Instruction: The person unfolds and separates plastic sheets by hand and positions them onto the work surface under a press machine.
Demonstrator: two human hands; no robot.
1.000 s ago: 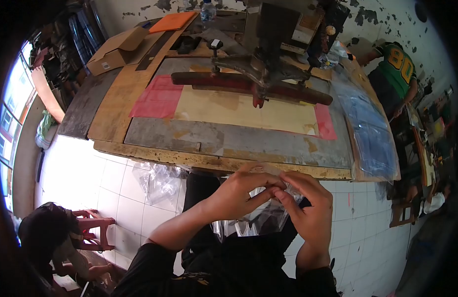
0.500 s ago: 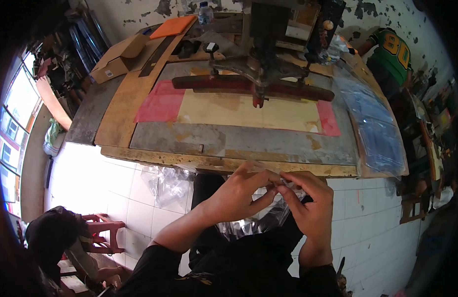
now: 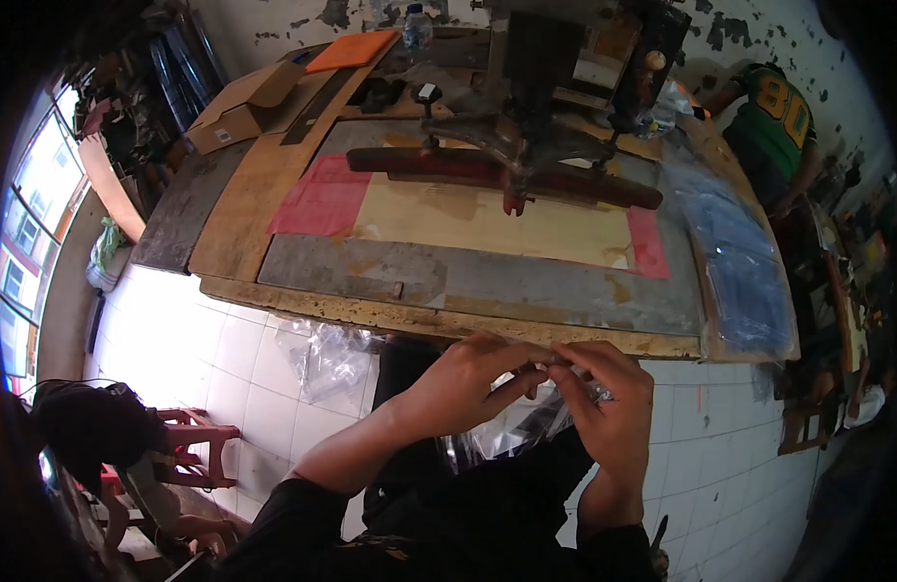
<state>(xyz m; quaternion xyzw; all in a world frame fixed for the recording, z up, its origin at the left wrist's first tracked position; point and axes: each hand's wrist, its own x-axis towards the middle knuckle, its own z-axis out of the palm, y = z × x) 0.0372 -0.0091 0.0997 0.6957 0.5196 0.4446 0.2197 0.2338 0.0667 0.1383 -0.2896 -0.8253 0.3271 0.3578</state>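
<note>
My left hand (image 3: 473, 378) and my right hand (image 3: 604, 393) meet fingertip to fingertip above my lap, just in front of the table's near edge. The fingers of both are pinched on clear plastic film (image 3: 512, 422), which hangs below them and rests over my dark clothing. Its upper edge is mostly hidden by my fingers. Beyond the hands, a press with a dark red bar (image 3: 429, 167) stands over a cream sheet (image 3: 487, 228) with pink ends (image 3: 322, 197).
Blue-tinted plastic sheets (image 3: 744, 281) lie at the table's right side. An open cardboard box (image 3: 245, 107), an orange folder (image 3: 352, 51) and a water bottle (image 3: 416, 29) are at the back left. A person (image 3: 773, 126) stands back right; another (image 3: 90, 427) sits lower left by a red stool (image 3: 201, 446).
The view has shifted slightly, moving the table within it. My hands stay together on the film with small finger movements. The person at lower left has changed posture.
</note>
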